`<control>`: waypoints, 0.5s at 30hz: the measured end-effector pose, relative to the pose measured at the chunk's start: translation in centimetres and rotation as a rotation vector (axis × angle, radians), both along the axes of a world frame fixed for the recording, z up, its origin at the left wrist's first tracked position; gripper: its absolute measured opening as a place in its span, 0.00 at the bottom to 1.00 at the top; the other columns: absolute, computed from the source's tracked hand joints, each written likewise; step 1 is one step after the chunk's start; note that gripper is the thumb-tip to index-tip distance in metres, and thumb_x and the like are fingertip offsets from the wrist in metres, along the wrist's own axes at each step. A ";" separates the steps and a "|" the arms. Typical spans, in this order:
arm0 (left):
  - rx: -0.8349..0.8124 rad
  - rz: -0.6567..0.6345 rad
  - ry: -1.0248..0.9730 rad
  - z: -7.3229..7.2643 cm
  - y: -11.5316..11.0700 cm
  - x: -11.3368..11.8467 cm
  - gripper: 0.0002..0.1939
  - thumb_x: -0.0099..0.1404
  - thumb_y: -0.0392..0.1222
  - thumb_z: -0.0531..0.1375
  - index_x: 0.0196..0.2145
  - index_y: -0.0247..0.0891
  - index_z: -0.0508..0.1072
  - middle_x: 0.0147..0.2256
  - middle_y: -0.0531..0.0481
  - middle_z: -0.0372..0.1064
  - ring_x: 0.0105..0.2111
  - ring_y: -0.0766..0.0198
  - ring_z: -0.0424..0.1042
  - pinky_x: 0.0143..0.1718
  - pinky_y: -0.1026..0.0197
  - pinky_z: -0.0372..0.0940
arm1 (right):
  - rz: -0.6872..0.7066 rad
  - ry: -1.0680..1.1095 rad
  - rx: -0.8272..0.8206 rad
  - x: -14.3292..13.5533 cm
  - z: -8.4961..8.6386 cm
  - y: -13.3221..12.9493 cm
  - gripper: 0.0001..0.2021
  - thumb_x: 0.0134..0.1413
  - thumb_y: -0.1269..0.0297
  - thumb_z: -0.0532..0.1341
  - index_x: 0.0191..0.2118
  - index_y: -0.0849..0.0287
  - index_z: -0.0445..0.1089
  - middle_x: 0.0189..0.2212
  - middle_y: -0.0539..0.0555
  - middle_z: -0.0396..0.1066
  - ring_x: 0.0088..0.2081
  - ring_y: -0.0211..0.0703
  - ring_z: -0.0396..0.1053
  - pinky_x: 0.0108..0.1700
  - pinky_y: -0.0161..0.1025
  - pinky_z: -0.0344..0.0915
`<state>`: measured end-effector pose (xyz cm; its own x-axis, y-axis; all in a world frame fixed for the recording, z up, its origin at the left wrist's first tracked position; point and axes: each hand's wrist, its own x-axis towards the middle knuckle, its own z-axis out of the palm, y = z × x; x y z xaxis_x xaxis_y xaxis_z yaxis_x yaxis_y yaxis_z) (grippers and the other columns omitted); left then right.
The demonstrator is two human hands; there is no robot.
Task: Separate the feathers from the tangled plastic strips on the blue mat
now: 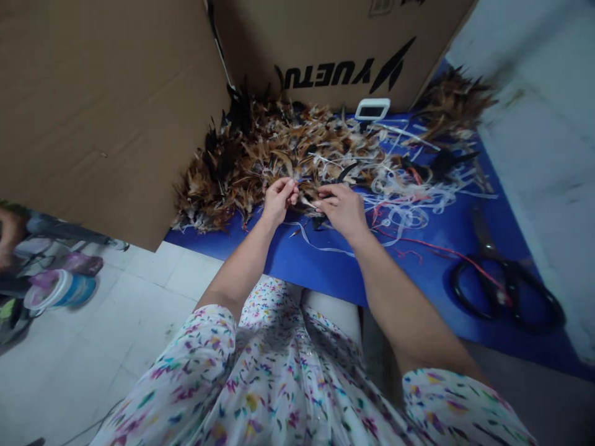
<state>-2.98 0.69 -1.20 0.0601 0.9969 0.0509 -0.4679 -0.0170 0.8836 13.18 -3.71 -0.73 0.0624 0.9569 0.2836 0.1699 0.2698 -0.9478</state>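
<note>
My left hand (281,201) is closed in a pinch just above the near edge of a heap of brown, black and cream feathers (274,148); what lies between its fingertips is too small to make out. Close by on the right, my right hand (344,210) has its thumb and fingers together on a pale feather (307,202), whose tip points toward the left hand. A dark curved feather (346,172) shows just beyond the right knuckles. Beside that hand lies a tangle of clear-white plastic ribbon (409,192), with a red string (432,246) running out of it.
Large black-handled scissors (506,291) lie at the right of the blue tabletop (320,263). Cardboard panels (334,37) stand behind and left. A small white-framed device (372,109) leans at the back, near another feather bunch (458,102). A bucket (62,290) sits on the floor left, near another person's arm.
</note>
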 end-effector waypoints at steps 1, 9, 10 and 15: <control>0.008 -0.007 -0.011 0.1 0.0 0.1 0.10 0.64 0.40 0.66 0.29 0.36 0.69 0.21 0.58 0.66 0.17 0.77 0.61 0.20 0.70 0.56 | -0.012 -0.028 0.033 0.1 0.2 -0.1 0.09 0.43 0.66 0.67 0.34 0.60 0.75 0.36 0.52 0.70 0.30 0.40 0.75 0.34 0.42 0.79; -0.024 0.031 -0.040 0.6 -0.1 0.2 0.10 0.64 0.40 0.66 0.30 0.36 0.69 0.22 0.59 0.66 0.17 0.77 0.61 0.20 0.70 0.56 | -0.014 0.192 -0.053 -0.3 0.1 -0.5 0.09 0.41 0.64 0.72 0.30 0.59 0.76 0.32 0.52 0.74 0.34 0.48 0.80 0.39 0.47 0.80; -0.027 0.035 -0.037 0.6 0.0 0.1 0.10 0.65 0.40 0.65 0.30 0.36 0.69 0.22 0.59 0.66 0.17 0.77 0.61 0.20 0.70 0.56 | -0.021 0.213 -0.080 -0.2 0.0 -0.5 0.09 0.40 0.64 0.73 0.30 0.59 0.76 0.30 0.53 0.75 0.34 0.49 0.80 0.39 0.47 0.80; -0.018 0.035 0.008 0.6 0.0 -0.1 0.07 0.70 0.37 0.59 0.32 0.36 0.69 0.23 0.59 0.65 0.18 0.78 0.61 0.21 0.71 0.57 | -0.010 0.324 -0.119 0.9 -0.2 0.2 0.13 0.40 0.63 0.75 0.34 0.56 0.75 0.33 0.52 0.78 0.38 0.47 0.80 0.39 0.44 0.80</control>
<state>-3.09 0.66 -0.57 0.0255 0.9991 0.0328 -0.4601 -0.0174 0.8877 14.04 -3.48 -0.92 0.1408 0.9810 0.1338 -0.1433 0.1539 -0.9776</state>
